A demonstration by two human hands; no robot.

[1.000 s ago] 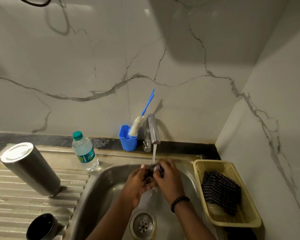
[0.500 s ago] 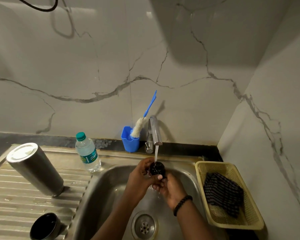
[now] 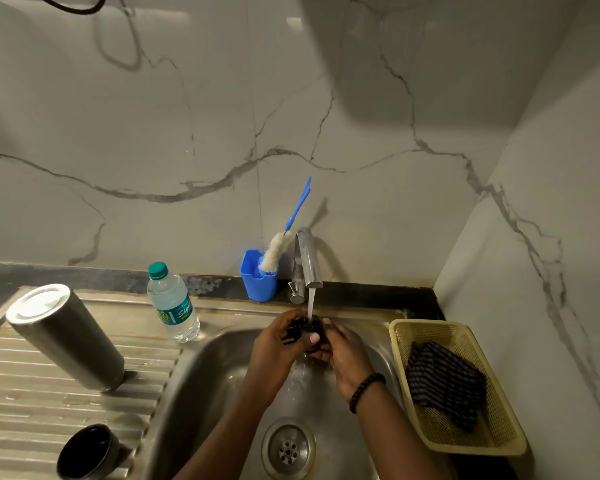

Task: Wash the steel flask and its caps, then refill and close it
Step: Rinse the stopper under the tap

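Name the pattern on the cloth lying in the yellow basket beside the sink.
The cloth is dark with thin light stripes, seen best in the head view.

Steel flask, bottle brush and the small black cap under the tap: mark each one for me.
steel flask (image 3: pixel 66 337), head view, middle of its steel wall.
bottle brush (image 3: pixel 274 252), head view, white bristle head.
black cap (image 3: pixel 305 329), head view, top, between both hands.
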